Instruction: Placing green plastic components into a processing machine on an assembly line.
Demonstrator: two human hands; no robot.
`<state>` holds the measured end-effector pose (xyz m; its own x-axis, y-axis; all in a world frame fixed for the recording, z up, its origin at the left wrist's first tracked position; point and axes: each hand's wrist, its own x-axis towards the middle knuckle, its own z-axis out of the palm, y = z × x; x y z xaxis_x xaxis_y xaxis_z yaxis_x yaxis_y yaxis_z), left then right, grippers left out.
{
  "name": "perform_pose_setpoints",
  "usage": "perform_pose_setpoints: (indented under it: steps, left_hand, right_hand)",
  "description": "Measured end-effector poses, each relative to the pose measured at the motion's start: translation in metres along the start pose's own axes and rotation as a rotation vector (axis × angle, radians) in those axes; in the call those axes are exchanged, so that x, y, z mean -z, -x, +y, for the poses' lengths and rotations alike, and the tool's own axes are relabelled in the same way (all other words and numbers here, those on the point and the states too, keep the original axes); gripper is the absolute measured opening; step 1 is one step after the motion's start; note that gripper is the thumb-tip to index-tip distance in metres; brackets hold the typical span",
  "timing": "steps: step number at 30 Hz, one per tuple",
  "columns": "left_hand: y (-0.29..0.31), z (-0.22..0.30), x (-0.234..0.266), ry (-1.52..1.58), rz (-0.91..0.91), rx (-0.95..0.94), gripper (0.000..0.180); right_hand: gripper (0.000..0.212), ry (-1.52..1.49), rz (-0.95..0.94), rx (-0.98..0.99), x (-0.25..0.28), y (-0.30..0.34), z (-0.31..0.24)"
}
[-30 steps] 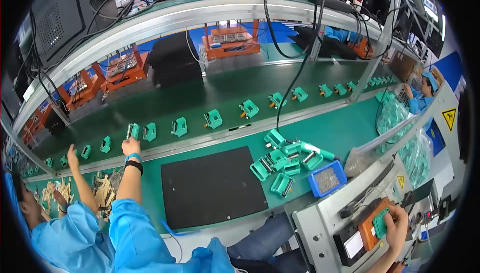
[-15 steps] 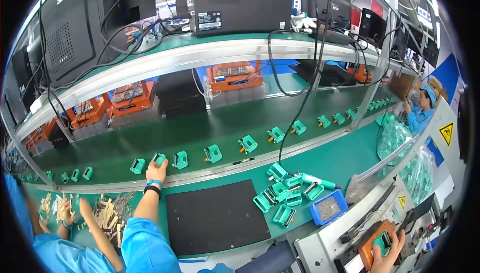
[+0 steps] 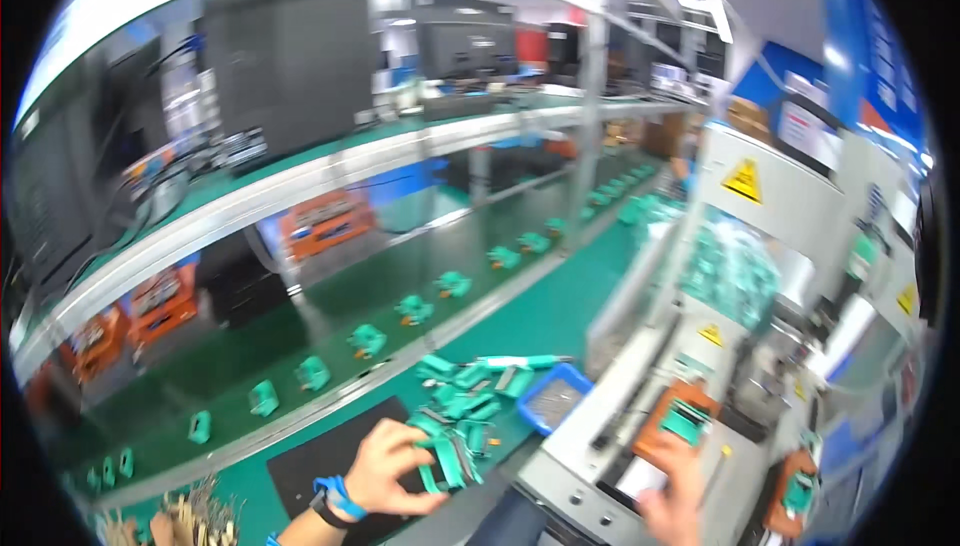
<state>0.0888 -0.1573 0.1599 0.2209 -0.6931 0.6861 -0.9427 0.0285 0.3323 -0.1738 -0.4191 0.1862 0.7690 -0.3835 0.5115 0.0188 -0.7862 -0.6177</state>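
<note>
My left hand (image 3: 388,468) is closed on a green plastic housing (image 3: 455,458) with a dark strip, held over the right end of a black mat (image 3: 300,461). A blue band and a dark band circle that wrist. At the right, my right hand (image 3: 676,491) is somewhat blurred, its thumb apart from its fingers. Its fingertips reach the near edge of an orange fixture (image 3: 655,434), in which another green housing (image 3: 687,420) sits. I see nothing held in that hand.
Loose green housings (image 3: 465,401) lie piled beside a blue tray (image 3: 583,380) of small metal pieces. More stand along a green conveyor (image 3: 235,366). A grey machine (image 3: 565,476) with warning signs is at the right. Thin wooden-looking strips (image 3: 200,516) lie lower left.
The view has swung right. My left hand has come from the conveyor to above the mat, bringing a green housing. My right hand remains at the orange fixture, its fingers now at the near edge.
</note>
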Motion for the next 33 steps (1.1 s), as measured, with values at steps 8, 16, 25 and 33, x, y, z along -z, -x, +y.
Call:
perform_pose_setpoints:
  steps: [8,16,25,33]
  left_hand:
    - [-0.066,0.153,-0.108,0.636,-0.233,-0.512,0.032]
    - [-0.093,0.24,-0.173,0.763,-0.22,-0.829,0.035]
    - [-0.128,0.307,-0.246,0.778,-0.281,-0.77,0.033]
    - [-0.171,0.317,-0.328,0.537,-0.646,-0.106,0.025]
  right_hand:
    - [0.048,-0.709,-0.043,-0.29,0.0,0.099,-0.002]
    - [0.028,-0.957,0.464,-0.274,0.069,0.189,0.019]
    - [0.021,-0.576,1.017,-0.122,0.143,0.255,0.026]
    - [0.014,-0.024,1.143,-0.164,0.2,0.275,0.037]
